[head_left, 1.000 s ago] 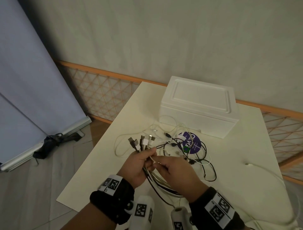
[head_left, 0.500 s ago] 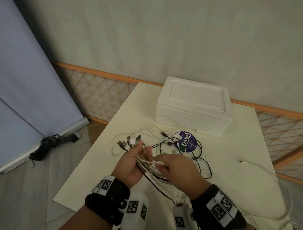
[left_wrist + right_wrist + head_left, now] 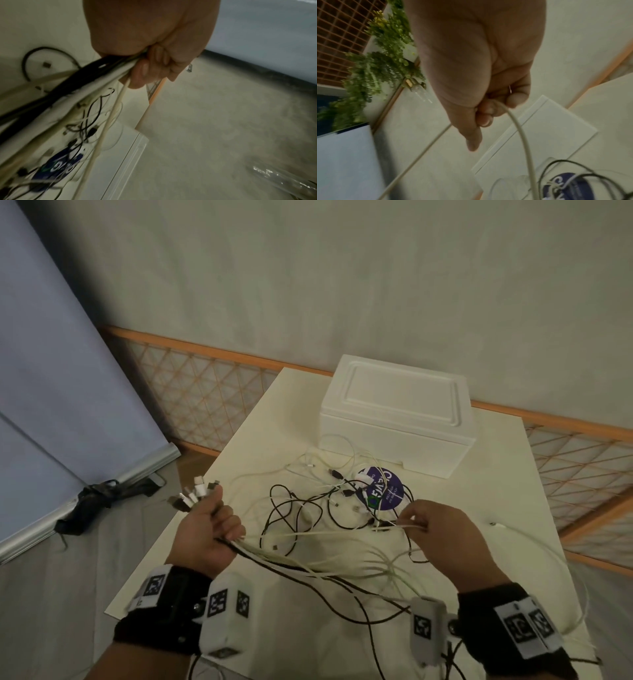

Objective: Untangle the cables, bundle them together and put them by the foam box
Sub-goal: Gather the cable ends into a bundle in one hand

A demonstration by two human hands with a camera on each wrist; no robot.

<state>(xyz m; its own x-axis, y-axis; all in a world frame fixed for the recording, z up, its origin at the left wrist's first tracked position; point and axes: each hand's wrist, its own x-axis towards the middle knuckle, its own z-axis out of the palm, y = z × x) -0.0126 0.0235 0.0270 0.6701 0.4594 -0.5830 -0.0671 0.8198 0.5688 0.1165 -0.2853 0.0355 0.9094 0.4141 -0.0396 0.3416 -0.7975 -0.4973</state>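
Several cables (image 3: 308, 563) run from the fisted left hand (image 3: 209, 532) to the right hand (image 3: 435, 529) pinching one white strand; others lie tangled before the foam box (image 3: 397, 419); pulling could tighten knots.

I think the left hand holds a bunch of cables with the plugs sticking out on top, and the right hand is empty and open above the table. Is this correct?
Not fully. The right hand is not empty: it pinches a white cable, as the right wrist view shows. The rest holds: the left hand grips a bunch of cables with the plugs sticking out on top.
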